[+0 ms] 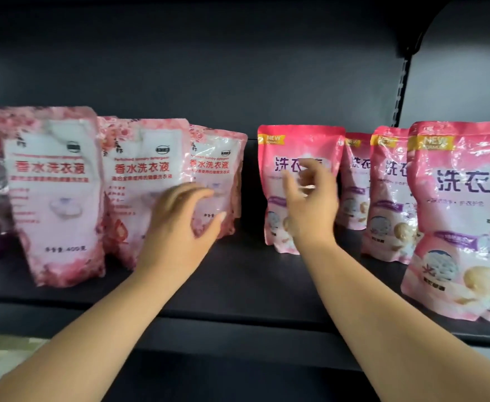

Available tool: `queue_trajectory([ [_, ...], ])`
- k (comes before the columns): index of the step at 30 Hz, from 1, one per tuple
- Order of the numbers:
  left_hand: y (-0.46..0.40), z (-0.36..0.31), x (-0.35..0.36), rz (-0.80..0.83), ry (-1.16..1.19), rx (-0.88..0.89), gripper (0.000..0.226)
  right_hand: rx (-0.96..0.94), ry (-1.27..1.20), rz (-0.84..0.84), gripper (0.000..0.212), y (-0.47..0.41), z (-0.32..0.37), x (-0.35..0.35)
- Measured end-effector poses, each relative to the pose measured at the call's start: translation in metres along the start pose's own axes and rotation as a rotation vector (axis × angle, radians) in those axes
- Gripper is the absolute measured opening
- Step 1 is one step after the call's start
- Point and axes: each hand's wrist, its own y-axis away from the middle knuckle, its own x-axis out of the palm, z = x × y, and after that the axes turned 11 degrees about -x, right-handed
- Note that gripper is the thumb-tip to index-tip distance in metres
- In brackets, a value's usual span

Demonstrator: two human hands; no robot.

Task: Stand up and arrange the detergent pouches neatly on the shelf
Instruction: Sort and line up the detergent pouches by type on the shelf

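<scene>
Dark shelf (238, 288), front edge nearest. Both forearms reach in over it. Left hand (180, 224) spread, fingers loosely bent, in front of the floral pouches (55, 192) standing at left; contact unclear. Right hand (310, 201) blurred, fingers loosely apart before a pink pouch (298, 146); grip cannot be told. More pink pouches (464, 216) upright at right.

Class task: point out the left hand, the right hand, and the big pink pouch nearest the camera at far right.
left hand (177, 224), head view, back of the hand.
right hand (310, 204), head view, back of the hand.
big pink pouch (464, 221), head view, front panel.
</scene>
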Motion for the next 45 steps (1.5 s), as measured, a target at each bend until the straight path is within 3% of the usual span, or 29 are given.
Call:
queue_trajectory([
  [2,0.002,0.024,-0.008,-0.125,-0.078,-0.01,0.053,-0.022,-0.037,0.18,0.014,0.009,0.008,0.025],
  [5,0.002,0.045,-0.007,-0.111,-0.149,-0.177,0.073,0.201,-0.014,0.391,0.032,0.015,0.004,0.061],
  [8,0.005,0.055,0.002,-0.066,-0.186,-0.251,0.091,0.468,-0.04,0.446,0.054,0.016,-0.015,0.086],
  [11,0.004,0.065,0.008,-0.08,-0.222,-0.247,0.089,0.607,-0.132,0.474,0.057,0.015,-0.028,0.1],
  [17,0.003,0.069,0.01,-0.077,-0.275,-0.289,0.084,0.428,-0.028,0.625,0.042,0.022,-0.032,0.107],
  [29,0.002,0.061,0.006,-0.036,-0.273,-0.347,0.079,0.396,-0.219,0.726,0.048,0.025,-0.032,0.116],
  [33,0.003,0.055,0.003,-0.014,-0.253,-0.383,0.079,0.459,-0.232,0.597,0.034,0.021,-0.046,0.117],
  [38,0.003,0.053,0.0,0.007,-0.236,-0.396,0.079,0.666,-0.353,0.358,0.037,0.013,-0.061,0.115],
  [40,0.003,0.052,-0.001,0.01,-0.241,-0.402,0.08,0.652,-0.337,0.386,0.038,0.011,-0.061,0.119],
  [43,0.004,0.049,-0.003,0.059,-0.276,-0.428,0.078,0.533,-0.111,0.5,0.043,0.015,-0.057,0.118],
  [45,0.005,0.049,-0.005,0.079,-0.279,-0.426,0.074,0.434,-0.008,0.477,0.045,0.018,-0.048,0.11],
])
